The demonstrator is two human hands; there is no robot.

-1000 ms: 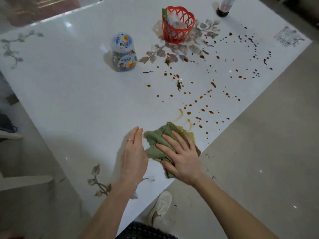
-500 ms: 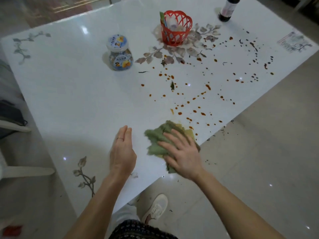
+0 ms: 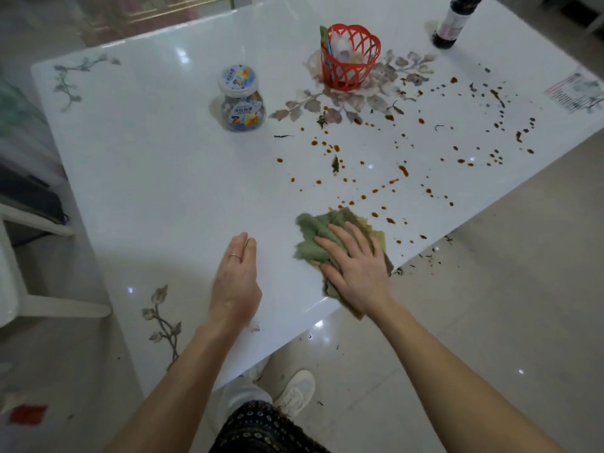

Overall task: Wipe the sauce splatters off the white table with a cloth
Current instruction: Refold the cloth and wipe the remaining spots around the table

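At the table's [image 3: 163, 178] near right edge, the green cloth [image 3: 313, 233] lies bunched, its lower end hanging just over the rim above the floor [image 3: 490, 322]. Sauce splatters [image 3: 402, 170] begin right beside the cloth and scatter up and right along that edge toward the far corner. Dark flecks also dot the floor below the rim.

A jar [image 3: 240, 99] stands well apart from both hands, toward the middle. A red basket [image 3: 349, 57] sits farther back on a printed flower pattern, and a dark bottle [image 3: 452, 21] stands near the far edge. The jar's blue label carries Chinese characters, too blurred to read. The bottle's pale label and a printed sticker [image 3: 575, 93] at the right edge are likewise unreadable.

The right hand [image 3: 356, 269] lies palm down on the cloth, fingers straight and spread, pressing it and gripping nothing. The left hand [image 3: 235, 282] rests flat on the table just left of the cloth, not touching it. Its fingers are straight and together and hold nothing, and one wears a ring [image 3: 234, 256]. Both forearms reach in from below, above a white shoe [image 3: 295, 392].
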